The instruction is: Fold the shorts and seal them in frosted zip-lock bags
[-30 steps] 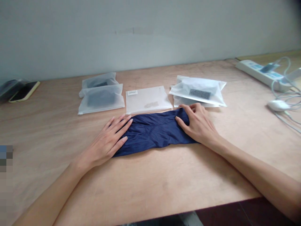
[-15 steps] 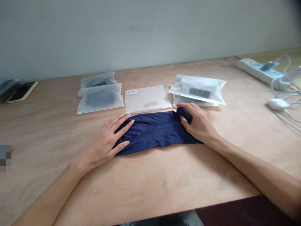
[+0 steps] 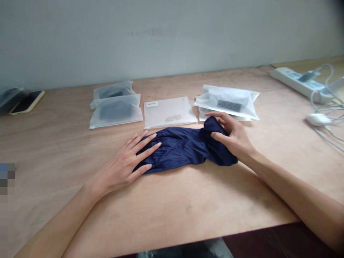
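A dark blue cloth (image 3: 180, 148) lies in a long, creased strip on the wooden table (image 3: 172, 208). My left hand (image 3: 126, 159) rests flat on its left end with the fingers spread. At the other end, my right hand (image 3: 233, 134) has its thumb and fingers around the cloth, which is raised and folded over there. Just beyond the cloth lies a flat frosted bag (image 3: 168, 113) with a small white label.
Two frosted bags (image 3: 116, 111) with dark contents lie at the back left, and more bags (image 3: 228, 102) are stacked at the back right. A phone (image 3: 27, 103) is far left. A power strip (image 3: 301, 84), cables and a white charger (image 3: 318, 119) are at right.
The cloth's right end has been lifted and folded more, bulging up by my right hand, which moved slightly right. My left hand has slid a little right over the cloth.
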The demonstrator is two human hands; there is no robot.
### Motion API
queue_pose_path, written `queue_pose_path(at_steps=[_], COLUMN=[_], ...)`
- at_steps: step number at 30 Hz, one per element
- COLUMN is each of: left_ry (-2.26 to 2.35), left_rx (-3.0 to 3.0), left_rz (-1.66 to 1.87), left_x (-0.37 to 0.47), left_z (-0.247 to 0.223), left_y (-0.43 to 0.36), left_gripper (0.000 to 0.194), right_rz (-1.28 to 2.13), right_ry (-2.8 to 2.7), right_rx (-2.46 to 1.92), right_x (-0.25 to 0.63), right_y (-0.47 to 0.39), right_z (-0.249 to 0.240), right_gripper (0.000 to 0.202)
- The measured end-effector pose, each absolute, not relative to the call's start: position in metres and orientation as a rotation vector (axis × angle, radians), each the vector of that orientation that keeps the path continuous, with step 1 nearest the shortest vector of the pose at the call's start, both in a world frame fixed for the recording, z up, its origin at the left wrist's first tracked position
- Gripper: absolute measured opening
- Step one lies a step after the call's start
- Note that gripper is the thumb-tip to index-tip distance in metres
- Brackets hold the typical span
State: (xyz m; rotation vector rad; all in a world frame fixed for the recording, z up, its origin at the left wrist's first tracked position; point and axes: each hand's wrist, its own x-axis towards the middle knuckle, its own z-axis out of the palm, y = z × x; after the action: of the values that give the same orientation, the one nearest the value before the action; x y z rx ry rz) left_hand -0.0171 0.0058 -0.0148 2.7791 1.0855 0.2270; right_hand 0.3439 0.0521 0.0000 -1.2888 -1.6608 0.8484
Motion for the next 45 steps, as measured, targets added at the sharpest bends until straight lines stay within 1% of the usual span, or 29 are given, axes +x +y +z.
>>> queue_pose_path(at_steps=[4, 6, 9, 14, 19, 21, 26, 28, 30, 32, 34, 36, 38, 41, 45], left_ry=[1.078, 1.074, 1.075, 1.092, 1.023, 0.993, 1.012, 1.012, 1.043, 1.117, 1.214, 1.274, 1.305, 1.335, 1.304], left_rx=[2.78, 2.78, 2.751, 2.549, 2.273, 2.17, 1.905, 1.894, 1.983, 2.128, 2.26, 2.358, 2.427, 2.52, 2.725], left_rz=[0.235, 0.24, 0.263, 0.357, 0.563, 0.651, 0.831, 0.884, 0.898, 0.851, 0.741, 0.628, 0.565, 0.536, 0.452], left_x=[-0.014, -0.013, -0.009, -0.002, -0.005, -0.007, -0.01, -0.009, -0.007, -0.005, -0.002, 0.0, 0.002, 0.003, 0.002], left_z=[-0.016, -0.017, -0.017, -0.014, -0.017, -0.021, -0.03, -0.03, -0.026, -0.021, -0.017, -0.016, -0.017, -0.019, -0.018], left_y=[0.006, 0.005, 0.002, -0.006, -0.008, -0.008, -0.008, -0.009, -0.008, -0.008, -0.008, -0.008, -0.008, -0.007, -0.005], left_gripper=[0.062, 0.062, 0.065, 0.078, 0.078, 0.08, 0.09, 0.09, 0.085, 0.078, 0.073, 0.069, 0.069, 0.069, 0.061], right_rz=[1.052, 1.147, 1.257, 1.375, 1.504, 1.466, 1.219, 1.219, 1.171, 1.014, 0.788, 0.526, 0.305, 0.202, 0.178], right_ry=[-1.494, -1.411, -1.331, -1.31, -1.383, -1.448, -1.648, -1.751, -1.922, -2.109, -2.239, -2.343, -2.465, -2.654, -2.744], right_rx=[-1.134, -1.089, -1.043, -0.945, -0.839, -0.816, -0.933, -0.891, -0.82, -0.765, -0.747, -0.723, -0.639, -0.649, -0.721], right_x=[0.336, 0.33, 0.32, 0.296, 0.263, 0.248, 0.213, 0.204, 0.202, 0.206, 0.217, 0.23, 0.243, 0.26, 0.279], right_y=[0.045, 0.04, 0.034, 0.026, 0.019, 0.017, 0.013, 0.011, 0.009, 0.006, 0.005, 0.006, 0.008, 0.011, 0.013], right_z=[0.005, 0.009, 0.015, 0.02, 0.015, 0.01, 0.003, 0.002, 0.0, 0.0, -0.001, -0.003, -0.007, -0.014, -0.021], right_gripper=[0.062, 0.064, 0.062, 0.056, 0.054, 0.055, 0.05, 0.052, 0.049, 0.042, 0.036, 0.039, 0.036, 0.046, 0.053])
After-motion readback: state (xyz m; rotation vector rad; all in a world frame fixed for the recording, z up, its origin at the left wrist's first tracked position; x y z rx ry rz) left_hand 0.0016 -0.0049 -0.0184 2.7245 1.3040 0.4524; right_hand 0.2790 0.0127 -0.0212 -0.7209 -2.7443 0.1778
